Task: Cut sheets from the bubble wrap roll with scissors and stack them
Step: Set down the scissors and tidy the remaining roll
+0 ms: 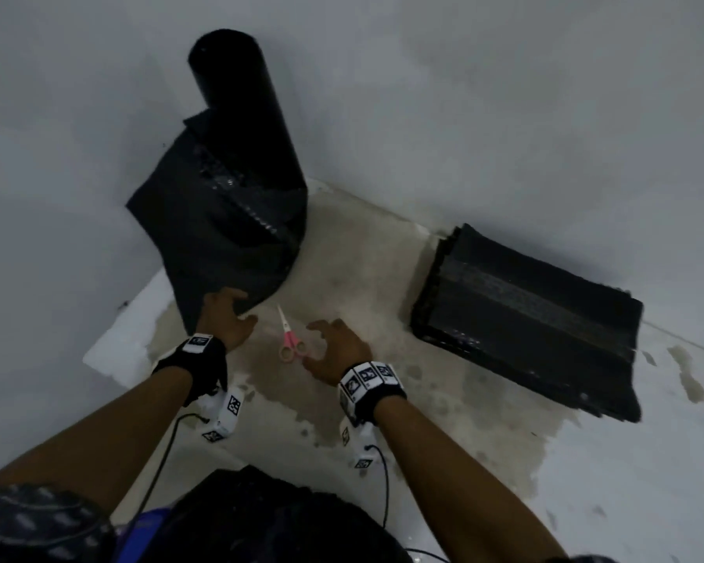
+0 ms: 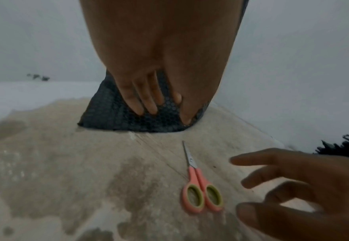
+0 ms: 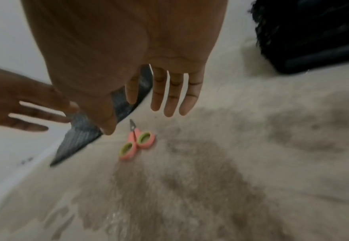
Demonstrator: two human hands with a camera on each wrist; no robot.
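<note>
A black bubble wrap roll stands upright in the wall corner. Its loose sheet hangs down to the floor. My left hand lies with straight fingers on the sheet's bottom edge. Pink scissors lie shut on the floor between my hands, blades pointing at the roll. My right hand hovers just right of the scissors' handles, fingers spread and holding nothing. A stack of cut black sheets lies to the right against the wall.
The floor is a stained beige patch bordered by white walls on the left and behind. My dark-clothed knees and two wrist cables fill the bottom of the head view.
</note>
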